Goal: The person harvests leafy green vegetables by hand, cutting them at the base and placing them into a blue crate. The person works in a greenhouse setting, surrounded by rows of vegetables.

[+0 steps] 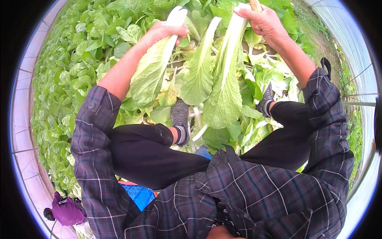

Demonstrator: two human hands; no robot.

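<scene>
My left hand (167, 32) grips a leafy green (152, 73) by its thick white stalk, with the broad blade hanging towards me. In my right hand (265, 25) is a wooden handle (255, 5); whatever it belongs to is out of view. The thumb of that hand presses on the white stalk end of long green leaves (228, 83), which hang down. Between the two hands, a single loose leaf (201, 65) shows its pale stalk end free of both. Whether it is falling or resting on something, I cannot tell.
Dense leafy greens (74, 65) grow ahead and to the left. Cut leaves and stalks (200, 133) litter the ground around my shoes (180, 118). A blue plastic crate (138, 194) is by my left thigh. A person in purple (67, 209) is at lower left. Plastic sheeting (347, 38) lines the right.
</scene>
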